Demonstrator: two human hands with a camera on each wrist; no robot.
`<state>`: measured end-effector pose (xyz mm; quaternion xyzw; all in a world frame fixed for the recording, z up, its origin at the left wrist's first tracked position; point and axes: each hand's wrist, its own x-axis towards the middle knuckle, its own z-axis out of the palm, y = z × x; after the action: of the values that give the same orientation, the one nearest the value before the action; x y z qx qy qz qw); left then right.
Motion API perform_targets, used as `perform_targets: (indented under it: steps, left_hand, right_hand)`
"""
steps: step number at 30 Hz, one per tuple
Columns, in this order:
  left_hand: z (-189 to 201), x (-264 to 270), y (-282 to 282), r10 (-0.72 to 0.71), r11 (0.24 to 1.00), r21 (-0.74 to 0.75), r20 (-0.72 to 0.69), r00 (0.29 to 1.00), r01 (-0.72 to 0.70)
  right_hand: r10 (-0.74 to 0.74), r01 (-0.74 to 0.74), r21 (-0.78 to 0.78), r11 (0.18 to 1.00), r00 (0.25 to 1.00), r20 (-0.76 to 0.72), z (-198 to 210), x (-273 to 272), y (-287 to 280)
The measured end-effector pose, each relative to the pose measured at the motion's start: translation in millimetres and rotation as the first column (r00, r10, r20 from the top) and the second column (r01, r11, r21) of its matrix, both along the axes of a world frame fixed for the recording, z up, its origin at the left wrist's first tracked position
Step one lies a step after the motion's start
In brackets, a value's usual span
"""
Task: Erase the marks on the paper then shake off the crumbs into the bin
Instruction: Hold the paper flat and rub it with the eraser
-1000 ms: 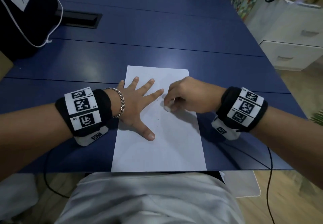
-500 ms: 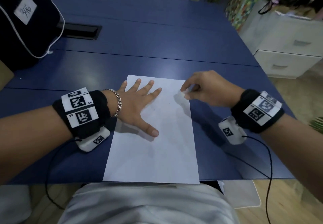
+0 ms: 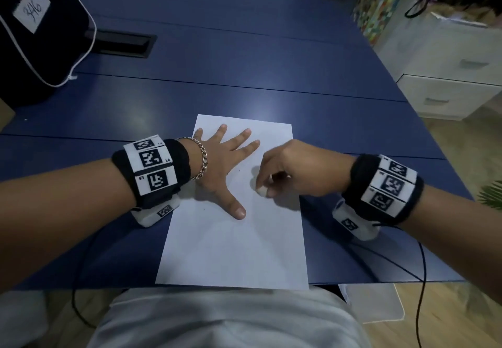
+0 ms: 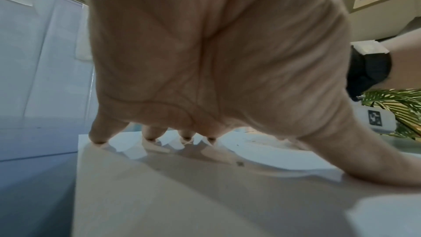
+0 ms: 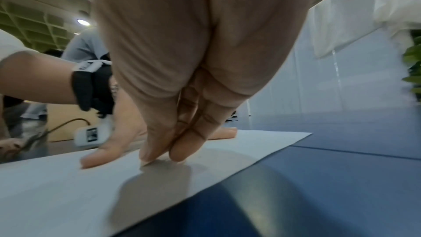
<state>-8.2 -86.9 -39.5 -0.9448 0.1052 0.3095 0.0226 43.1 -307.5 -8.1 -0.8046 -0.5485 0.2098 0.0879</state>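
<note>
A white sheet of paper [image 3: 233, 247] lies lengthwise on the blue table [image 3: 244, 76], its near edge at the table's front. My left hand [image 3: 228, 165] lies flat on the paper's upper left part, fingers spread, thumb pointing toward me; in the left wrist view its fingertips [image 4: 150, 137] press on the sheet [image 4: 205, 195]. My right hand [image 3: 274, 182] pinches a small white eraser [image 3: 262, 190] and holds it down on the paper's right side. In the right wrist view the pinched fingertips [image 5: 180, 152] touch the paper [image 5: 68, 186]; the eraser is hidden there. Faint specks show near the left hand.
A black bag [image 3: 38, 35] with a white label stands at the table's back left, beside a dark cable slot [image 3: 119, 44]. White drawers [image 3: 448, 76] stand to the right. A white bin [image 3: 372, 304] sits on the floor under the table's front right corner. Cables hang from both wrists.
My right hand went out to the paper's right edge half a second ago and has come back down and inward onto the sheet with the eraser. The left hand stays flat.
</note>
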Motion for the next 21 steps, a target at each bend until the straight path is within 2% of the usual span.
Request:
perform_targets:
  steps: [2,7,9,13,15,19,21]
  left_hand:
    - [0.2,0.4,-0.1,0.001,1.000,0.001,-0.003,1.000,-0.001]
    - [1.7,1.3,-0.8,0.002,1.000,0.004,-0.012,1.000,-0.002]
    - [2.7,0.9,-1.4,0.003,1.000,0.010,-0.017,1.000,-0.002]
    - [3.3,0.2,-2.9,0.001,1.000,0.022,-0.023,1.000,-0.001]
    - [4.0,0.3,-3.3,0.000,1.000,0.027,-0.022,1.000,0.001]
    - [4.7,0.7,-3.4,-0.001,1.000,0.026,-0.025,1.000,0.001]
    - [4.5,0.5,-3.3,0.005,1.000,0.020,-0.028,1.000,-0.004]
  right_hand:
    - [0.041,-0.041,-0.005,0.999,0.999,0.001,0.0,-1.5,-0.3]
    - [-0.137,0.124,0.102,0.987,0.982,0.127,-2.3,26.8,1.7]
    - [-0.108,0.096,0.105,0.990,0.988,0.113,-2.8,15.9,-2.3]
    - [0.066,-0.067,0.018,0.998,0.998,0.016,-1.3,-19.6,-13.2]
    - [0.058,-0.060,0.038,0.997,0.997,0.053,-3.6,-12.3,-12.1]
    - [-0.079,0.065,0.099,0.993,0.987,0.143,-4.0,4.8,-7.6]
    - [-0.023,0.013,0.078,0.997,0.991,0.130,-1.9,-9.1,-9.5]
